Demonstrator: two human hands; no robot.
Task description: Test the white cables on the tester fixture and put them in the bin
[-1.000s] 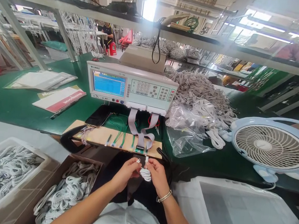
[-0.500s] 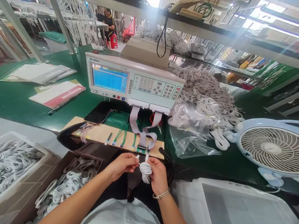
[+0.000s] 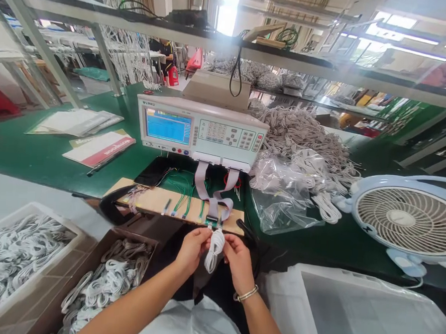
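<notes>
A bundled white cable point(image 3: 214, 251) hangs between my hands at the front edge of a wooden board point(image 3: 191, 205). My left hand point(image 3: 191, 250) is closed, pinching one end of the cable against a small green circuit board point(image 3: 211, 222) at that edge. Whether the plug sits fully in the socket I cannot tell. My right hand point(image 3: 238, 260) has its fingers closed at the right side of the bundle, close to the cable's other end. Grey ribbon cables point(image 3: 203, 178) run from the circuit board up to a tester point(image 3: 169, 127) with a lit blue screen.
At left stand a white bin point(image 3: 81, 232) and a brown box point(image 3: 109, 233), both full of coiled cables. A blue fan point(image 3: 403, 216), a plastic bag point(image 3: 277, 204) and a cable heap point(image 3: 307, 131) are to the right. Papers point(image 3: 100, 148) lie left of the tester.
My left hand has brought the loose white cable end forward to the circuit board. The bundle now hangs lower and more upright. The view has shifted slightly.
</notes>
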